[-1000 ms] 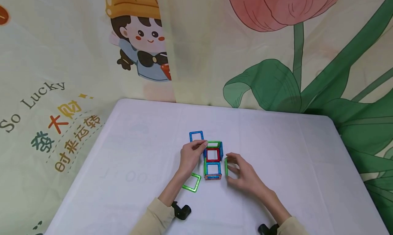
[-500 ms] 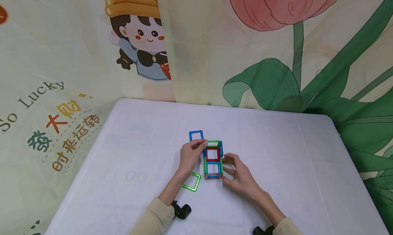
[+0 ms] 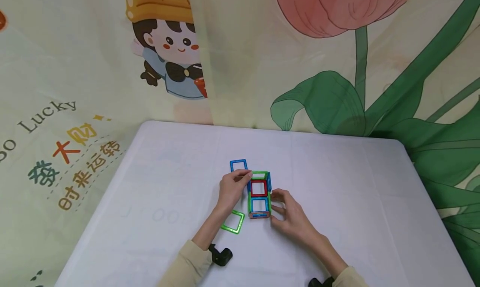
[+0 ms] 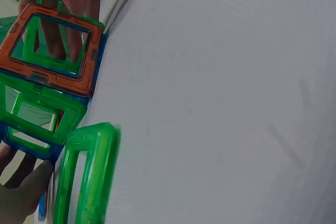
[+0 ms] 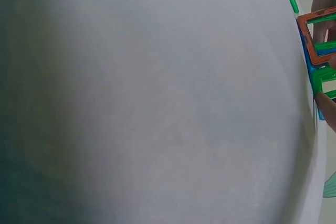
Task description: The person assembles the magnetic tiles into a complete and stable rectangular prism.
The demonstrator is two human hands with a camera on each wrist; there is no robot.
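from my remote seat: tile structure (image 3: 258, 196) mid-table (image 3: 337, 195); left hand (image 3: 232, 192) pinches its far left edge, right hand (image 3: 292, 215) grasps its near right side; loose green square (image 3: 241, 223) lies near left.

"Where did we see the joined frames (image 3: 258, 196)?"

"We saw them on the table (image 3: 337, 187), roughly midway between its left and right edges, running from near to far. Behind the table we had the backdrop (image 3: 240, 70)."

"Which hand did we find on which side?"

"We found the left hand (image 3: 231, 190) at their far left corner, touching it, and the right hand (image 3: 288, 214) against the right side of their near end."

"What else did we see left of them?"

"We saw the far loose frame (image 3: 238, 161) just beyond the left hand, and the near loose frame (image 3: 241, 223) partly beneath the left forearm (image 3: 208, 233)."
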